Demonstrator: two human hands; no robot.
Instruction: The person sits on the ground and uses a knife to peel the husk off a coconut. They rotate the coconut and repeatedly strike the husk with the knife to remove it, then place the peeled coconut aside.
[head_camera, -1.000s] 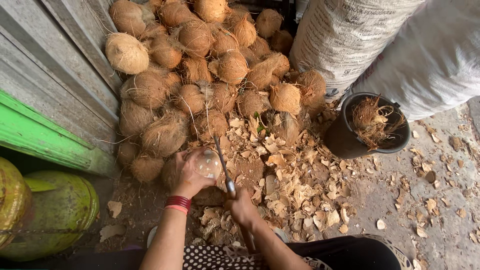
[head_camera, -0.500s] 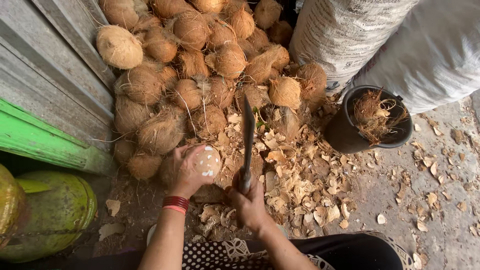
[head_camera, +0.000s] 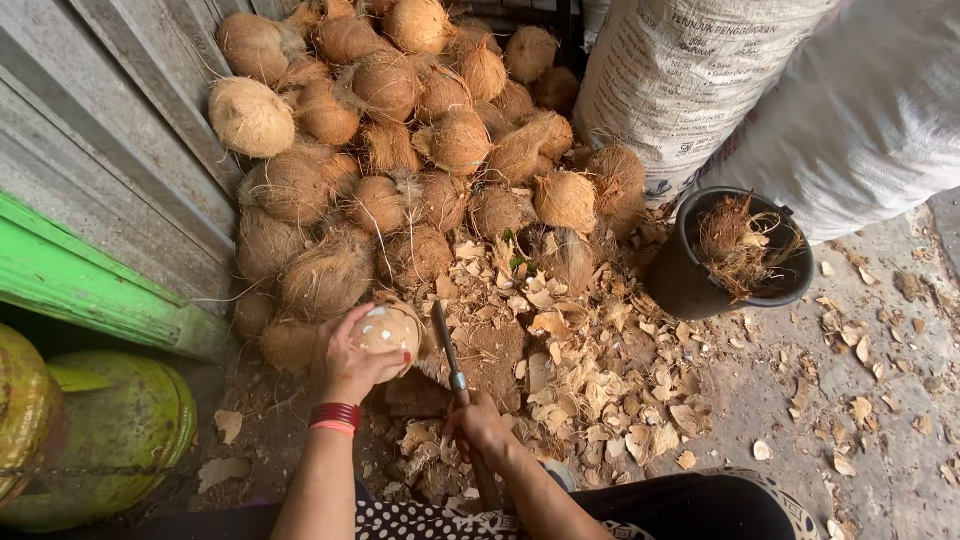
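Gripping a part-peeled coconut (head_camera: 388, 328), the left hand (head_camera: 350, 365) held it; right hand (head_camera: 478, 425) clenched a knife (head_camera: 447, 350), blade touching the nut; husked coconut heap (head_camera: 400, 150) far behind

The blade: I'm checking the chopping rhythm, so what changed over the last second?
The blade in the right hand swung up above the chips half a second ago and is now back down beside the coconut. The left hand kept its grip on that coconut. The coconut pile and black bucket stayed put.
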